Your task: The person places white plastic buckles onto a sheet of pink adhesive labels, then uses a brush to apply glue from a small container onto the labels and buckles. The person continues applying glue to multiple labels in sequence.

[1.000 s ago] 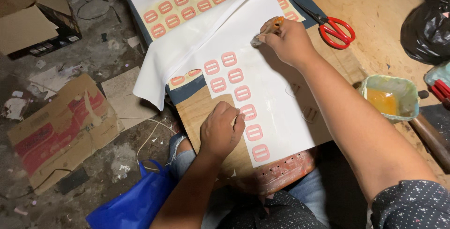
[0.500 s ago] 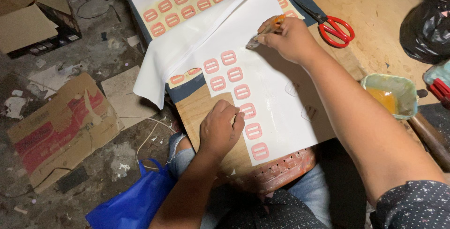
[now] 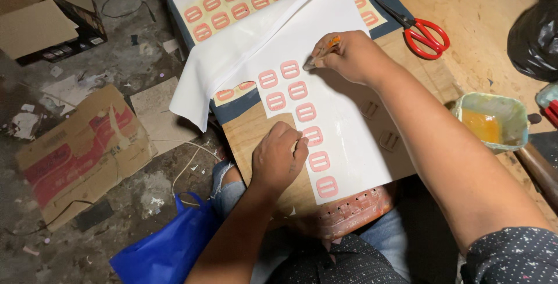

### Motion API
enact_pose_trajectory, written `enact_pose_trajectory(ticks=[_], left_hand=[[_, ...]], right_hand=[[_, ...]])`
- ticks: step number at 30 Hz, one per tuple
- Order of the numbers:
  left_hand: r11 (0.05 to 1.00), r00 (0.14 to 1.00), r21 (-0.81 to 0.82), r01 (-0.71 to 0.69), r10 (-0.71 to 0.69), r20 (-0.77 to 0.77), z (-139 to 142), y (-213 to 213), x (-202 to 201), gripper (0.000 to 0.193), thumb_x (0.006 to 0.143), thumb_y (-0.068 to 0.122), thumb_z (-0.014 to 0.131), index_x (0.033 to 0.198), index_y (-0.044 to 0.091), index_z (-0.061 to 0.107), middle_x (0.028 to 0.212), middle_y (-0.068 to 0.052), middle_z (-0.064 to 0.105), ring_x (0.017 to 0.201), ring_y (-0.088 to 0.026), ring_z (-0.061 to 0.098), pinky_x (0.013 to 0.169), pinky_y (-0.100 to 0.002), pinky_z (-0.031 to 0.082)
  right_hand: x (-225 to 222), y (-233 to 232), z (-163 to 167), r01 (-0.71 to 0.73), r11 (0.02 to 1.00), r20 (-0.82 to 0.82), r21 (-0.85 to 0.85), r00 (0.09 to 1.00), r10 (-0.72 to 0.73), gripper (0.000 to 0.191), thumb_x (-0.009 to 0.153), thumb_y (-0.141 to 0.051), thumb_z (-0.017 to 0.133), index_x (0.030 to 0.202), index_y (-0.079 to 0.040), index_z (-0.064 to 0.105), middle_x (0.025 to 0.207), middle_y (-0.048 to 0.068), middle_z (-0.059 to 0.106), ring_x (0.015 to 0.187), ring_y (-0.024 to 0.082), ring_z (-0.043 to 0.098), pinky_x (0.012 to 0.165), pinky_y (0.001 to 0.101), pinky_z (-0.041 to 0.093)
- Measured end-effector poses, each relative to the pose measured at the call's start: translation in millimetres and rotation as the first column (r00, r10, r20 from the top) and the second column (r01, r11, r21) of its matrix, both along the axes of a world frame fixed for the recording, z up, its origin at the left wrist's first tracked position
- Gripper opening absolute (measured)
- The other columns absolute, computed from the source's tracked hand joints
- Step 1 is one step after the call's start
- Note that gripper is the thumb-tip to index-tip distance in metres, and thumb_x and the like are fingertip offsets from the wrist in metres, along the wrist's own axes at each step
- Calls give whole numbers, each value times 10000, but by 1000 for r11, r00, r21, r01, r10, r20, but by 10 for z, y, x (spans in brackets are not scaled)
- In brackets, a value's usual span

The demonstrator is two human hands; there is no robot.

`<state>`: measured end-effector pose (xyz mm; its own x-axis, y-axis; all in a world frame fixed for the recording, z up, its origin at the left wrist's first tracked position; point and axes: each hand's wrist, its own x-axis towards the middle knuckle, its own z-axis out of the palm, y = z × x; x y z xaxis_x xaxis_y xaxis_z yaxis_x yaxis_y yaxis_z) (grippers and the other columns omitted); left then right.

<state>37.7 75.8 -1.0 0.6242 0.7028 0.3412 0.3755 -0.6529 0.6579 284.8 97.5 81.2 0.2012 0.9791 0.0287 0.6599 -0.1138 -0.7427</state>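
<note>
A white sheet lies on a wooden board across my lap, with a column of pink buckle-shaped pieces stuck on it. My right hand grips a small brush with an orange handle, its tip touching the sheet beside the topmost pink piece. My left hand is closed in a fist and presses down on the sheet's left edge, next to a pink piece. A second white sheet is folded back over a yellowish layer bearing rows of pink pieces.
Red-handled scissors lie on the board at upper right. A pale green tub of yellow glue sits to the right, a black bag beyond it. Cardboard scraps and a blue bag lie on the dirty floor at left.
My right hand with the brush has slid a little left and down along the sheet, toward the top pink piece. The left hand stays in place.
</note>
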Motion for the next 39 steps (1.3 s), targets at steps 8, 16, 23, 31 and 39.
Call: enact_pose_trajectory(ticks=[8, 16, 23, 31, 39], left_hand=[[1000, 1000, -6, -14, 14, -4, -12, 7, 15, 123, 885, 196, 699, 887, 73, 712, 924, -96, 636, 843, -320, 669, 722, -432, 533], [999, 999, 21, -24, 25, -43, -38, 23, 43, 136, 878, 205, 707, 884, 69, 713, 932, -110, 631, 827, -338, 664, 701, -450, 530], [997, 1000, 71, -8, 9, -19, -29, 17, 20, 152, 877, 209, 725, 923, 68, 689, 966, -122, 622, 857, -356, 657, 703, -467, 521], [999, 999, 45, 5, -3, -47, -69, 27, -8, 230, 859, 246, 747, 963, 80, 626, 969, -110, 627, 896, -335, 655, 716, -464, 516], [1000, 997, 21, -13, 15, -72, -117, 49, 21, 310, 841, 254, 757, 1008, 55, 589, 970, -122, 633, 922, -327, 657, 756, -459, 519]], right_hand=[[179, -188, 4, -5, 999, -1, -33, 1000, 5, 153, 916, -112, 731, 1056, -52, 751, 922, 61, 777, 831, 133, 676, 800, 296, 537], [77, -838, -173, -51, 995, 12, -82, 999, 52, 169, 902, -82, 699, 1064, -79, 745, 934, 39, 793, 841, 108, 714, 805, 282, 554], [104, -1205, -156, 147, 988, -157, -55, 975, -154, 146, 934, -142, 740, 1053, -58, 737, 886, 67, 752, 809, 134, 671, 749, 302, 535], [570, -2150, 100, 491, 714, 187, 498, 744, -642, 146, 1029, -139, 731, 1100, -15, 705, 965, 110, 693, 840, 181, 658, 777, 296, 519], [878, -2579, -380, 540, 784, 503, 308, 607, -615, 272, 944, -316, 832, 1080, -85, 786, 871, 175, 616, 905, 348, 613, 809, 446, 517]])
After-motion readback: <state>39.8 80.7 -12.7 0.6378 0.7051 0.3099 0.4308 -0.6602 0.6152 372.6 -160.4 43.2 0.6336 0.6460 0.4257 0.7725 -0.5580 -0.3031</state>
